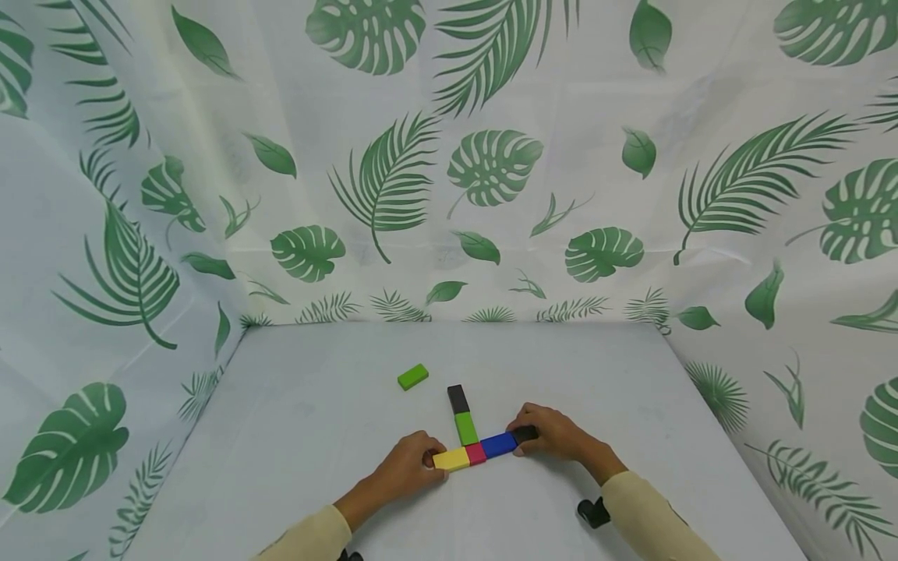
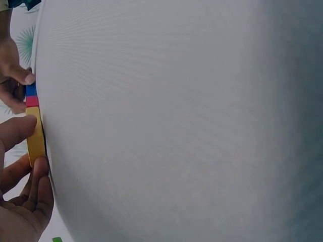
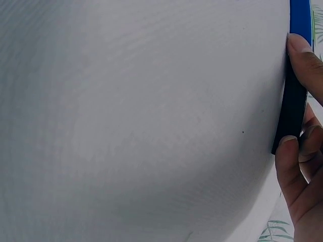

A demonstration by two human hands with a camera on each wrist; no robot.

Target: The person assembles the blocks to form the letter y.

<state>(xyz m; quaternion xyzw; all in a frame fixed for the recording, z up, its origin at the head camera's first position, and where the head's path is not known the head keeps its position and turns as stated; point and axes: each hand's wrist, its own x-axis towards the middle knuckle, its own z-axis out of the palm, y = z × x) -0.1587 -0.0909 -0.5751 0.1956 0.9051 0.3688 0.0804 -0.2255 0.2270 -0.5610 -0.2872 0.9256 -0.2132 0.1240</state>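
A row of blocks lies on the white table: a yellow block (image 1: pixel 451 460), a red block (image 1: pixel 475 453), a blue block (image 1: pixel 500 445) and a black block (image 1: pixel 525 434). My left hand (image 1: pixel 409 469) pinches the yellow block at the row's left end, thumb on one long side and fingers round its end in the left wrist view. At the right end my right hand (image 1: pixel 557 435) holds the black block (image 3: pixel 291 108), its thumb near the seam with the blue one. From the red block a green block (image 1: pixel 466 429) and another black block (image 1: pixel 457 399) run away from me.
A loose green block (image 1: pixel 412 377) lies farther back, left of the upright arm of blocks. Leaf-printed white cloth (image 1: pixel 491 257) walls the table (image 1: pixel 316 405) at the back and both sides. A small dark object (image 1: pixel 593 513) shows beside the right sleeve.
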